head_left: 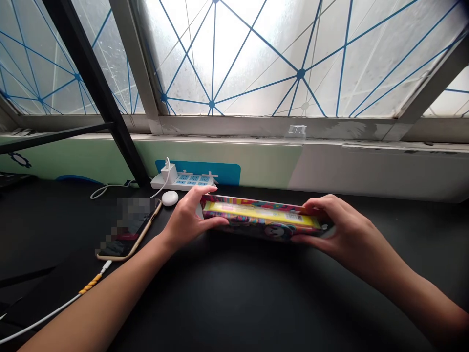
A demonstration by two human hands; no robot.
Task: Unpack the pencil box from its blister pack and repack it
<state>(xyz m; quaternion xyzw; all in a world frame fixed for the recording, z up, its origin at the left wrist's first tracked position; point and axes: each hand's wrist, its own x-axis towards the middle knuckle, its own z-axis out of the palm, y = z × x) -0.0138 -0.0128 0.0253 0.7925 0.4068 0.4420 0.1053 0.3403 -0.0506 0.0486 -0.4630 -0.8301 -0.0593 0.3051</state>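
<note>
A long, flat, brightly coloured box (262, 215) with a yellow band and a cartoon figure on its side is held level over the black table. Its left end sits in the grip of my left hand (192, 215), thumb in front and fingers behind. At the other end my right hand (328, 220) pinches it between thumb and fingers. The undersides of both grips and whatever is inside the box are hidden.
To the left lies a phone (130, 234) in a tan case, plugged into a white cable (47, 318). A round white case (170, 198) and a power strip (186, 181) with a charger stand at the back. A black frame post (120, 146) rises behind; windows line the wall.
</note>
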